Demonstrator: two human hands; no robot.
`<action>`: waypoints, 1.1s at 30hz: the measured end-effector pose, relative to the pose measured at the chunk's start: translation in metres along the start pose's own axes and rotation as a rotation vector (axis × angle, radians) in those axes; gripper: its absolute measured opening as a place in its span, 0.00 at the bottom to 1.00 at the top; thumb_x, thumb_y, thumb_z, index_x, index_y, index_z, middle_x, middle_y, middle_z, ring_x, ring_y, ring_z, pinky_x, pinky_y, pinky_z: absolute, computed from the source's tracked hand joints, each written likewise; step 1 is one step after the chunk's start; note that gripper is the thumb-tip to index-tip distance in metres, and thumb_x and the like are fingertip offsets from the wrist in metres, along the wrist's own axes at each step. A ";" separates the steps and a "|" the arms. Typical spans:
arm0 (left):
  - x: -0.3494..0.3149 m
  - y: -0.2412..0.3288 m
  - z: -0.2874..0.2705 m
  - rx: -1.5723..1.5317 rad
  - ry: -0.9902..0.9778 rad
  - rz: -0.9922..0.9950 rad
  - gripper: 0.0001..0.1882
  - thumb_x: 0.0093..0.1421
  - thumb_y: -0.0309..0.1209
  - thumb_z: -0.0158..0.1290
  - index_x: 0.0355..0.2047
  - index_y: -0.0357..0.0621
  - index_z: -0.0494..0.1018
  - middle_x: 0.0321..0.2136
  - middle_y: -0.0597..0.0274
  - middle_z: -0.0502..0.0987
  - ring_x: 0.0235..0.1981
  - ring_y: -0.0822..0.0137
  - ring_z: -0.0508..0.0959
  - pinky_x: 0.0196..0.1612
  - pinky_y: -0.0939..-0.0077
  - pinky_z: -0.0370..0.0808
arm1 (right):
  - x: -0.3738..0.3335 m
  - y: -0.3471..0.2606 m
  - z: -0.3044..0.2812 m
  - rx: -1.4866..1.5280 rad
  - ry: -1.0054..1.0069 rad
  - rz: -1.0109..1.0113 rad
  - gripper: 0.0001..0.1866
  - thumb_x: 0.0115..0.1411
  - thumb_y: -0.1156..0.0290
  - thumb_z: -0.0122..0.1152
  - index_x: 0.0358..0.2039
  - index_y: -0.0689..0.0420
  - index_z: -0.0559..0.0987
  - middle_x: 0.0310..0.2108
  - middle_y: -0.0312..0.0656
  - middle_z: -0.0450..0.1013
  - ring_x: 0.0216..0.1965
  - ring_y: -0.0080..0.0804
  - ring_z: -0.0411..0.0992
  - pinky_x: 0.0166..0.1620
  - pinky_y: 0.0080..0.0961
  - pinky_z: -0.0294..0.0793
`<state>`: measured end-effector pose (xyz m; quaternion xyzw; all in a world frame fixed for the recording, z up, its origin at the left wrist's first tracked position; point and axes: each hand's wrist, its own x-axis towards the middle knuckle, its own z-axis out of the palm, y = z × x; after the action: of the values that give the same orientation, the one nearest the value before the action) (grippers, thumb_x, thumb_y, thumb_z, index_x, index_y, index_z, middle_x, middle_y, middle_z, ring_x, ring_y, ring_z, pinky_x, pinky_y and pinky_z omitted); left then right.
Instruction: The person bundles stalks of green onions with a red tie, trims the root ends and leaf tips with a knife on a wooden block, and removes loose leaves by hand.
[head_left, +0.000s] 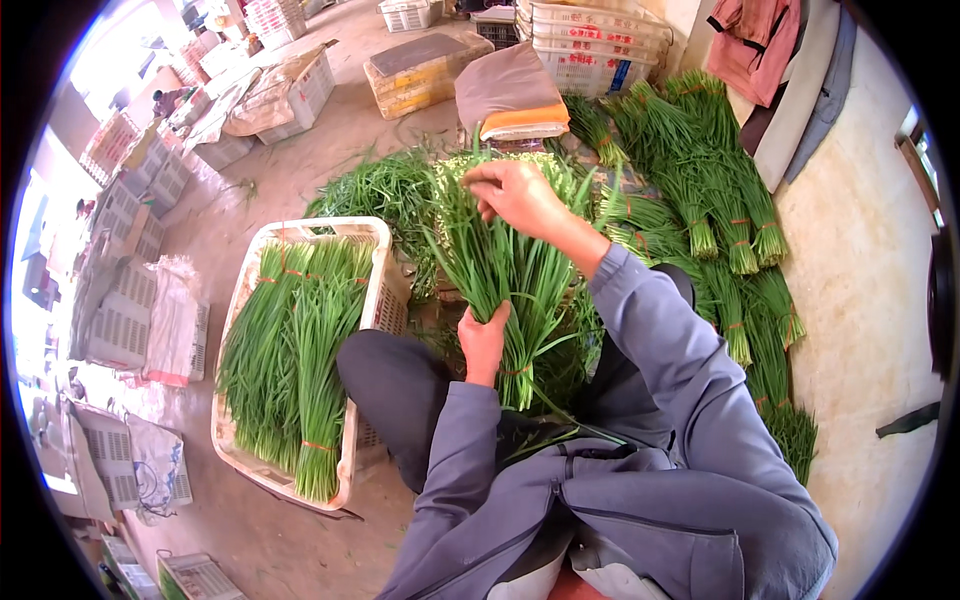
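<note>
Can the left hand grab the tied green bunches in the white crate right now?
Probably not: the left hand is holding a leafy bunch, and the left knee sits between it and the tied bunches in the crate.

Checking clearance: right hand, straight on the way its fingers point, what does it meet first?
The right hand would probably meet the upper leaves of the held green bunch first, close by its fingertips; the loose green heap lies beyond. Depth is unclear, so it may pass above.
</note>
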<state>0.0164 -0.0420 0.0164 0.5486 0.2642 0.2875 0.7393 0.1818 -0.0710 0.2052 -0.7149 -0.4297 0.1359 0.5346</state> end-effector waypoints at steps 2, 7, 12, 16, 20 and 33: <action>-0.002 0.004 0.002 0.017 -0.005 0.020 0.13 0.58 0.26 0.62 0.43 0.33 0.79 0.37 0.65 0.83 0.35 0.75 0.79 0.41 0.76 0.74 | 0.018 -0.005 -0.003 -0.216 -0.011 -0.158 0.12 0.62 0.74 0.58 0.45 0.60 0.82 0.31 0.46 0.79 0.29 0.37 0.79 0.35 0.32 0.79; -0.001 0.001 0.003 0.021 -0.040 0.052 0.12 0.59 0.26 0.62 0.43 0.34 0.79 0.37 0.66 0.83 0.35 0.75 0.78 0.41 0.76 0.74 | 0.038 0.006 -0.003 -0.691 -0.137 -0.478 0.09 0.59 0.74 0.58 0.38 0.57 0.83 0.36 0.50 0.78 0.38 0.50 0.77 0.42 0.41 0.77; 0.000 -0.001 0.003 0.027 -0.041 0.048 0.12 0.59 0.25 0.61 0.43 0.34 0.79 0.38 0.65 0.83 0.36 0.74 0.79 0.42 0.76 0.74 | 0.030 0.007 -0.004 -0.493 -0.012 -0.531 0.06 0.57 0.75 0.58 0.34 0.57 0.82 0.31 0.48 0.78 0.36 0.47 0.78 0.41 0.40 0.77; 0.006 -0.005 -0.009 -0.045 0.029 0.007 0.12 0.59 0.26 0.62 0.42 0.32 0.79 0.38 0.63 0.83 0.36 0.73 0.79 0.43 0.75 0.74 | 0.014 -0.024 -0.031 0.326 0.199 0.029 0.08 0.64 0.71 0.63 0.34 0.63 0.82 0.25 0.35 0.77 0.24 0.19 0.74 0.31 0.19 0.77; 0.016 0.007 -0.017 -0.302 0.121 -0.111 0.12 0.59 0.25 0.61 0.43 0.32 0.77 0.39 0.62 0.81 0.36 0.71 0.79 0.42 0.74 0.75 | -0.047 -0.011 -0.077 0.160 -0.027 0.148 0.08 0.65 0.69 0.61 0.39 0.61 0.80 0.24 0.34 0.76 0.23 0.16 0.71 0.30 0.17 0.73; 0.032 0.019 -0.029 -0.521 0.200 -0.191 0.19 0.63 0.30 0.56 0.51 0.33 0.73 0.48 0.55 0.78 0.44 0.58 0.81 0.46 0.56 0.82 | -0.186 0.055 0.024 -0.636 -0.450 0.223 0.58 0.49 0.32 0.66 0.61 0.72 0.62 0.52 0.64 0.70 0.56 0.58 0.69 0.56 0.43 0.72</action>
<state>0.0152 0.0048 0.0249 0.2819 0.3035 0.3276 0.8492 0.0817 -0.1999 0.0977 -0.8392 -0.4765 0.2065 0.1613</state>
